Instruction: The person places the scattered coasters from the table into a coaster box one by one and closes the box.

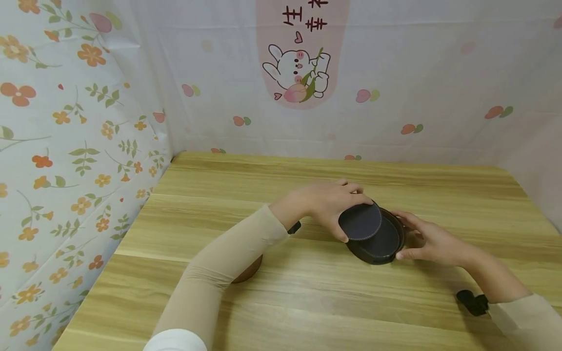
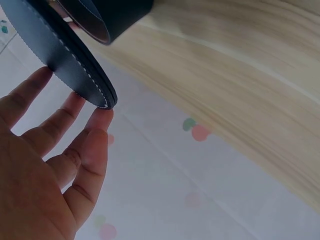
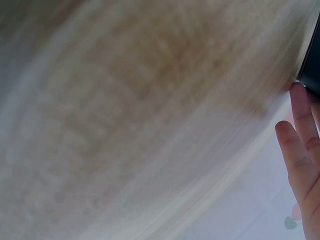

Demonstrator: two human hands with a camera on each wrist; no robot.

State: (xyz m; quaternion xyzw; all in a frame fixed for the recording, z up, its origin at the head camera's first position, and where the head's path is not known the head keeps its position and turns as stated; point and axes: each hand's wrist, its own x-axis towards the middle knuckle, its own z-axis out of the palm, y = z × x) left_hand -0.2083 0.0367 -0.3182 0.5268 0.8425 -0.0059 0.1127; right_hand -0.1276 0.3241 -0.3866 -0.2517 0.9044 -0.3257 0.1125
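Note:
My left hand [image 1: 327, 204] pinches a round black coaster [image 1: 361, 222] by its rim, with light stitching round the edge. The coaster is tilted over a round dark holder [image 1: 375, 259], covering part of its opening. Inside the holder a dark stitched surface [image 1: 388, 239] shows. At the holder's right side my right hand [image 1: 432, 243] grips the wall between thumb and fingers. From the left wrist, the fingertips [image 2: 102, 117] meet the coaster's rim, with the holder [image 2: 125, 20] beyond. In the right wrist view only some fingers [image 3: 302, 115] and a dark sliver of holder [image 3: 312, 70] appear.
A brown rounded object [image 1: 249, 272] lies on the wood-grain table [image 1: 351, 307], mostly hidden beneath my left forearm. Dark wrist devices [image 1: 472, 302] hang at both wrists. Patterned cloth [image 1: 395, 73] stands behind and to the left of the table.

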